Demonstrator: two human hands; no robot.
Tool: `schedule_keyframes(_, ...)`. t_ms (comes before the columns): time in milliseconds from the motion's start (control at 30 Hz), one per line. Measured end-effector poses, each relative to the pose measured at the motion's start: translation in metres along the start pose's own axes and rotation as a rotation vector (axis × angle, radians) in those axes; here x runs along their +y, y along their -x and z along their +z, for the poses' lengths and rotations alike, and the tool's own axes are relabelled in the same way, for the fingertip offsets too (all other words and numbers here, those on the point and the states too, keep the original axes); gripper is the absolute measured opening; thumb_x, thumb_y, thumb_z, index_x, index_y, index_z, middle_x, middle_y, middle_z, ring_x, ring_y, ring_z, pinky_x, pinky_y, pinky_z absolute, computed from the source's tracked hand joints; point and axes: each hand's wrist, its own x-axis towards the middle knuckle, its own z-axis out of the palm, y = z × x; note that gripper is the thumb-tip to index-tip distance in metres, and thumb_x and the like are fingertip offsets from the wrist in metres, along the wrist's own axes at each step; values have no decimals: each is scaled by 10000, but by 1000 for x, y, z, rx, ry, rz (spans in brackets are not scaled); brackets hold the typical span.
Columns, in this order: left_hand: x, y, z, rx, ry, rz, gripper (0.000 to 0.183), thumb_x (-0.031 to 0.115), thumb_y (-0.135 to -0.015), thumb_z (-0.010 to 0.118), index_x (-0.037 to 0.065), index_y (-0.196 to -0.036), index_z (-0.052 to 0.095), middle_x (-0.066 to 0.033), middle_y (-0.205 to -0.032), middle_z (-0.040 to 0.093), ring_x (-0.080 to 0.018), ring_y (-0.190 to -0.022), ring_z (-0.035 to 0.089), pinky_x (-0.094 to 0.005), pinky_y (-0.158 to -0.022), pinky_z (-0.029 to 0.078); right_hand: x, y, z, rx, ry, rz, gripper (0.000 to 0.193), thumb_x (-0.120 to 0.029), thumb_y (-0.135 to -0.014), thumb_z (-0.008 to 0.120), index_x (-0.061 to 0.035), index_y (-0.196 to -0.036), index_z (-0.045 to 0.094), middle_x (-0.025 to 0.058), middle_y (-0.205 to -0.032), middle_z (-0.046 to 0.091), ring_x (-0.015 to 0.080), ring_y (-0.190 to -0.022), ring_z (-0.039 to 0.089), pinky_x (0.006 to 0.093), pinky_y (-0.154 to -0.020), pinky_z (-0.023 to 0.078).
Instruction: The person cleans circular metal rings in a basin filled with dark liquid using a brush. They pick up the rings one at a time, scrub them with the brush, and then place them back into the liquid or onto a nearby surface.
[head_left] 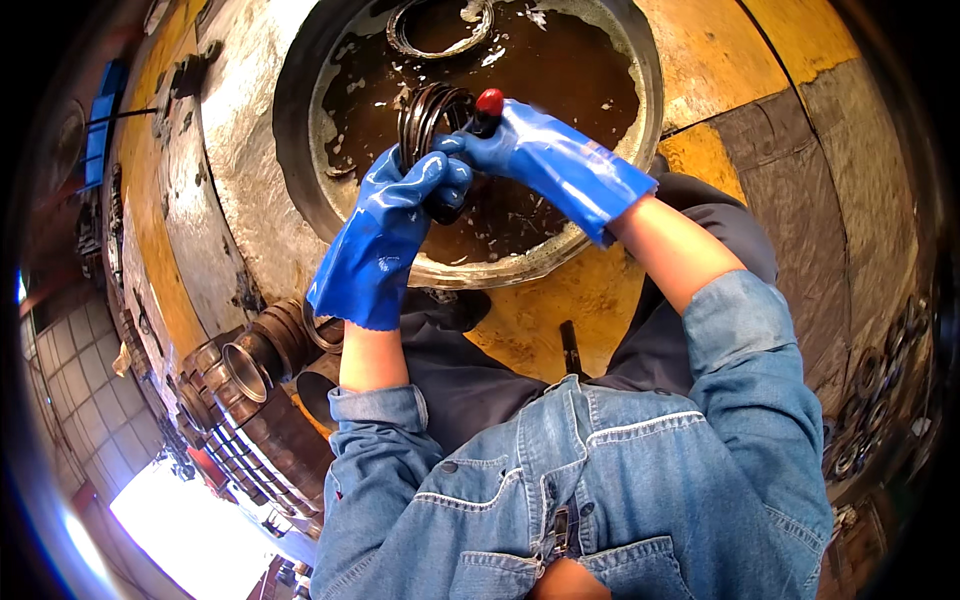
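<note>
My left hand (400, 195), in a long blue rubber glove, is closed around a bundle of dark, wet metal rings (422, 122) and holds it above the basin's near half. Close against it, my gloved right hand (515, 140) grips a tool with a dark handle and red end (488, 103); its working end is hidden, so its kind does not show. Beneath both hands is a large round basin (295, 165) of brown liquid with foam along its edge. More thin metal rings (440, 50) rest at the basin's far side, partly in the liquid.
Rusty metal cylinders (250, 365) are stacked at the lower left, close to my left forearm. Many small metal rings (875, 390) lie at the right edge. A short dark rod (570, 350) is on the yellow floor (530, 325) between my legs.
</note>
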Motion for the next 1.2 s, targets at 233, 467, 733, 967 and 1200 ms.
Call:
schedule_keyframes(233, -20, -18, -26, 75, 137, -67, 417, 152, -1018, 686, -96, -1344, 611, -135, -1051, 744, -184, -840, 669, -318, -783, 559, -3, 8, 3, 397, 178, -94, 332, -457, -923, 677, -147, -998, 769, 105, -1000, 780, 359, -962, 734, 407, -864, 598)
schedule_keyframes(467, -69, -47, -46, -67, 754, -370, 426, 271, -1037, 635, -28, -1340, 642, -184, -1199, 738, -331, -960, 717, -448, -920, 563, 27, 8, -17, 220, 335, 241, 452, -506, -883, 677, -94, -1049, 761, 163, -1027, 775, 369, -987, 739, 438, -901, 576)
schedule_keyframes(733, -50, -40, -11, 482, 828, -371, 758, 598, -955, 597, 12, -1435, 589, -224, -1413, 649, -432, -1202, 660, -588, -1139, 412, -12, 7, -35, -48, -202, -39, 320, -362, -920, 736, -57, -981, 811, 38, -782, 749, 90, -719, 645, 277, -682, 517)
schedule_keyframes(967, -53, -37, -27, 315, 1015, -360, 870, 593, -968, 591, -52, -1532, 442, -290, -1534, 511, -476, -1392, 502, -651, -1229, 297, -4, 26, 12, -29, 136, -585, 285, -349, -938, 680, -149, -1114, 781, 119, -1089, 765, 339, -967, 731, 428, -860, 604)
schedule_keyframes(1200, -56, -38, -32, 318, 844, -376, 481, 402, -1011, 645, 81, -1364, 591, -194, -1411, 645, -363, -1177, 671, -519, -989, 529, -7, 62, -8, -282, 410, -224, 312, -371, -878, 606, -130, -965, 784, 141, -945, 762, 355, -921, 724, 432, -827, 580)
